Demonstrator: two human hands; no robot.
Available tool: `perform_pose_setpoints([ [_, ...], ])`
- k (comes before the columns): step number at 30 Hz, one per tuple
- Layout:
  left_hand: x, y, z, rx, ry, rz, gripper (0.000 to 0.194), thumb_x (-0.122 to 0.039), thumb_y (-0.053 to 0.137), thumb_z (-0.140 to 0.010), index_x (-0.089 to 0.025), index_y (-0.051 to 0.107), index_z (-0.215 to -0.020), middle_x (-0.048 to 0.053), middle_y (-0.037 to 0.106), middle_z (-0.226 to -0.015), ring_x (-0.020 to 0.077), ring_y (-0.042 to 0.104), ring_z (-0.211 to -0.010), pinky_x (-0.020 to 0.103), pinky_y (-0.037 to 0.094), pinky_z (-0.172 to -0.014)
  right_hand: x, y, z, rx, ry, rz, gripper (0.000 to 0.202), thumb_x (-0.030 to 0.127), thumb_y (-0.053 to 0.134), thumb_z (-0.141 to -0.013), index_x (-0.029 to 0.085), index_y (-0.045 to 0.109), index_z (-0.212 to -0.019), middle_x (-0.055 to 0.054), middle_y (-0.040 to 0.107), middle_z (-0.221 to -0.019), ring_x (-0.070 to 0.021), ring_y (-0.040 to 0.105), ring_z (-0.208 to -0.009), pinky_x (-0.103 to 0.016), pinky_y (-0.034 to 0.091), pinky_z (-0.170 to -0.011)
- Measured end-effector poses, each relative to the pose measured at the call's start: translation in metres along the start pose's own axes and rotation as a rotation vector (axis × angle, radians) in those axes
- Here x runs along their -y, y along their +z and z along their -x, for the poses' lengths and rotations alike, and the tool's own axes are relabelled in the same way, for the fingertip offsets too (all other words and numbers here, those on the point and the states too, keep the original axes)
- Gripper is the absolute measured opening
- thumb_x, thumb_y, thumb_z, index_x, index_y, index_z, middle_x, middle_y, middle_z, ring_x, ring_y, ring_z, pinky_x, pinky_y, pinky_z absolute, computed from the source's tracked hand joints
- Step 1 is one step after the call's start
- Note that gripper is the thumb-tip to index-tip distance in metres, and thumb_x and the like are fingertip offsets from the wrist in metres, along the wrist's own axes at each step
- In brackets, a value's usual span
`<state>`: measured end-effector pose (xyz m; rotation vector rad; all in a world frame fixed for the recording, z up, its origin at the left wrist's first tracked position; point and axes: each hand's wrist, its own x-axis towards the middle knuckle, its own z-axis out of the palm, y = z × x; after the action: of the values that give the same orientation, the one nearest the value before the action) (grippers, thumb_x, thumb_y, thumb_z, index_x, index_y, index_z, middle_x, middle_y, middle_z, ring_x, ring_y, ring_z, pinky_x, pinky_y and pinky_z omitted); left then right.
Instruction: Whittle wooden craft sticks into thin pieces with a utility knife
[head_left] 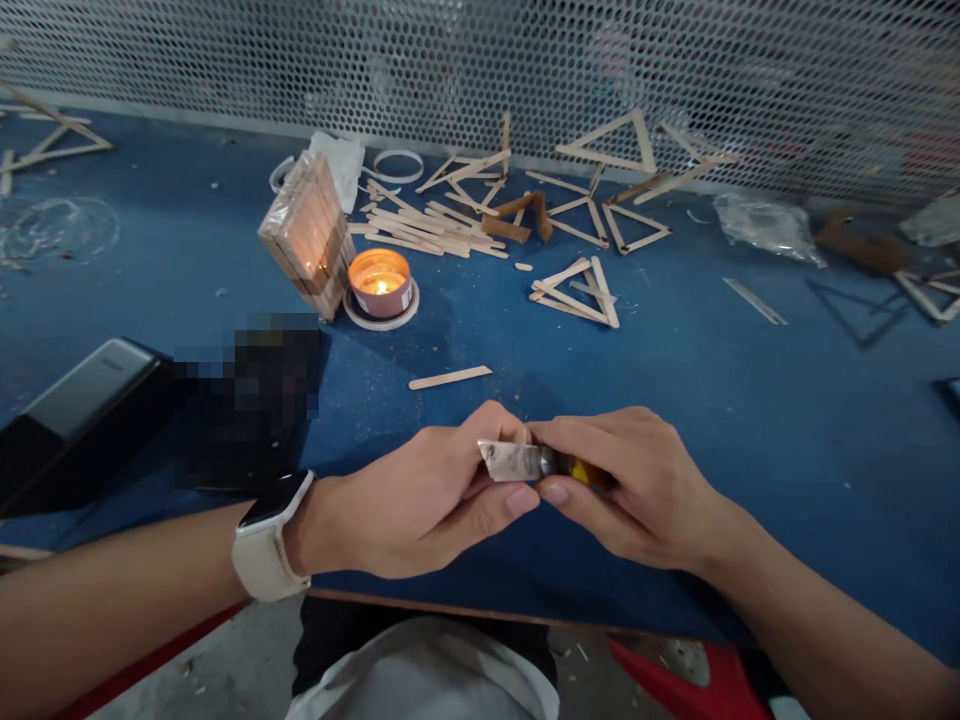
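My right hand (637,485) is closed round the yellow and black handle of a utility knife (514,462). Its broad metal blade points left, smudged along its face. Beside the blade, my left hand (442,490) is curled, thumb stretched along the blade's lower edge and fingers bent behind it. What those fingers hold, if anything, is hidden by the blade and thumb. Just beyond both hands lies a single popsicle stick (450,378) with one slanted end. Farther off, a triangle of popsicle sticks (577,292) rests flat on the blue table (720,430).
A lit candle (380,285) in a tin stands on a lid beside a wrapped bundle of sticks (307,235). Loose sticks (420,230) and more stick triangles (611,145) lie toward the perforated metal screen (465,70). Dark objects (259,400) sit at left; a plastic bag (769,228) lies right.
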<state>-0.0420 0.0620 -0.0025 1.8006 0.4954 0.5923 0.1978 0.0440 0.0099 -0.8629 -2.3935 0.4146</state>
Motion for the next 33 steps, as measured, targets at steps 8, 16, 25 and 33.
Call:
perform_pose_setpoints([
  [8,-0.0023,0.0007,-0.0018,-0.012,-0.106,-0.002,0.026,-0.047,0.057,-0.106,-0.023,0.047,-0.105,-0.007,0.052,-0.074,0.0099,0.048,-0.059,0.025,0.034,-0.056,0.0023,-0.0016,-0.0032,0.021,0.0,-0.041,0.034,0.042,0.041,-0.115,0.019,0.06,-0.1,0.006,0.059,-0.068,-0.0076,0.048,-0.053,-0.024,0.033,-0.052],
  [16,-0.0008,-0.0004,-0.0017,-0.04,0.001,-0.04,0.017,-0.037,0.056,-0.108,-0.023,0.048,-0.104,-0.007,0.052,-0.078,0.0079,0.046,-0.06,0.022,0.035,-0.056,0.0041,-0.002,-0.0048,0.009,0.006,-0.039,0.035,0.041,0.04,-0.115,0.018,0.062,-0.1,0.004,0.061,-0.066,-0.0086,0.049,-0.051,-0.025,0.033,-0.05],
  [25,-0.003,-0.0008,-0.0021,-0.047,0.01,-0.097,0.014,-0.033,0.052,-0.109,-0.021,0.049,-0.101,-0.007,0.052,-0.08,0.0078,0.048,-0.062,0.021,0.037,-0.059,0.0042,-0.0022,-0.004,0.008,0.014,-0.063,0.029,0.037,0.045,-0.114,0.018,0.064,-0.101,0.004,0.063,-0.068,-0.0088,0.052,-0.053,-0.024,0.035,-0.052],
  [33,-0.0015,-0.0011,-0.0024,-0.059,0.031,-0.108,0.017,-0.035,0.051,-0.11,-0.022,0.049,-0.1,-0.007,0.051,-0.078,0.0081,0.045,-0.06,0.021,0.037,-0.058,0.0025,0.0008,-0.0012,-0.007,0.031,-0.063,0.027,0.038,0.048,-0.112,0.019,0.066,-0.103,0.001,0.069,-0.071,-0.0099,0.058,-0.056,-0.023,0.04,-0.054],
])
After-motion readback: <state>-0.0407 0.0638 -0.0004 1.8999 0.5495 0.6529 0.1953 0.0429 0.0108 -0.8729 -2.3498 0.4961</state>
